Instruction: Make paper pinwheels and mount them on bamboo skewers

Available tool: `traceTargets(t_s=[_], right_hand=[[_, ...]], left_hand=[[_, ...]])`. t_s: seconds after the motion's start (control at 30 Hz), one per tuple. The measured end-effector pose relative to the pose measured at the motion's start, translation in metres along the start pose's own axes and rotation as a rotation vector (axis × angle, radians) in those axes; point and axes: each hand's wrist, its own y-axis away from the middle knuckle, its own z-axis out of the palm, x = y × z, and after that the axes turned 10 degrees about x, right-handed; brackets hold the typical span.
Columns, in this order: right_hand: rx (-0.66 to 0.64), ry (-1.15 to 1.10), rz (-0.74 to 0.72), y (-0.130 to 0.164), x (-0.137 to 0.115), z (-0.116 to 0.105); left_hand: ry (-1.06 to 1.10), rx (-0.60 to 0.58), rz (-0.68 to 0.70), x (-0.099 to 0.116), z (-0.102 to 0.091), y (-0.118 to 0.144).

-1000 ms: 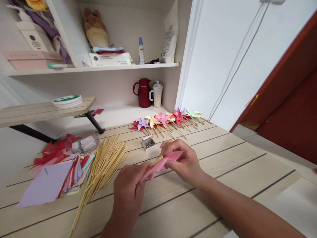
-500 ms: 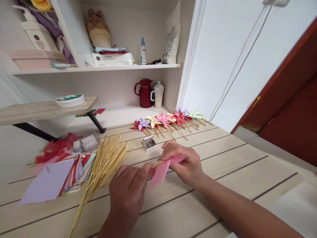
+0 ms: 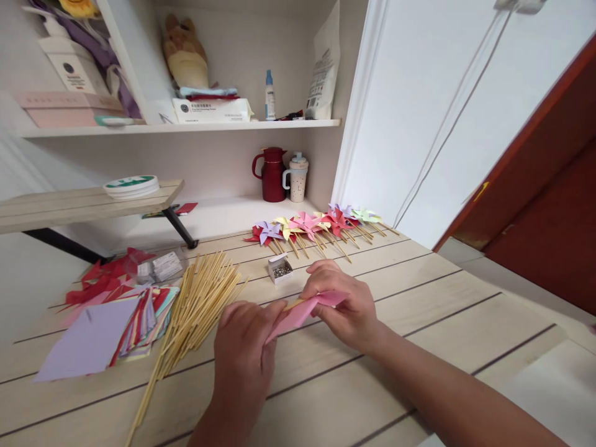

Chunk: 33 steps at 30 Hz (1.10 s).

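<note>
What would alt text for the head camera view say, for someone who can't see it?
Two bare hands, left hand and right hand, hold a pink paper piece against a wooden stick tip over a pale wooden table. A bundle of sticks and stacked coloured paper lie left; finished pinwheels sit behind.

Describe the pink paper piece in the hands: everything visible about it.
The pink paper is a thin, matte, folded sheet, held above the table between both hands. The left hand pinches its lower left end; the right hand grips its upper right part. It slants upward to the right. A pale wooden stick shows at its top edge, touching it. Its full shape is hidden by the fingers.
</note>
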Motion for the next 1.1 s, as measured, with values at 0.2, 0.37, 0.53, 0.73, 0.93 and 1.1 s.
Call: traceTargets(t_s=[0.2, 0.37, 0.53, 0.73, 0.93, 1.1], right_hand=[[0.057, 0.027, 0.041, 0.0, 0.009, -0.004], [0.05, 0.036, -0.021, -0.004, 0.011, -0.008], [0.027, -0.004, -0.091, -0.005, 0.01, -0.008], [0.042, -0.033, -0.091, -0.007, 0.01, -0.009], [0.063, -0.06, -0.066, -0.005, 0.012, -0.009], [0.072, -0.091, -0.066, -0.004, 0.014, -0.009]], left_hand=[[-0.076, -0.049, -0.063, -0.007, 0.002, -0.002], [-0.154, -0.045, 0.012, -0.02, 0.002, 0.002], [-0.196, 0.026, 0.063, -0.018, -0.003, 0.001], [-0.228, 0.048, 0.114, -0.014, -0.006, 0.001], [-0.247, 0.081, 0.119, -0.014, -0.008, 0.001], [-0.246, 0.092, 0.127, -0.013, -0.007, -0.001]])
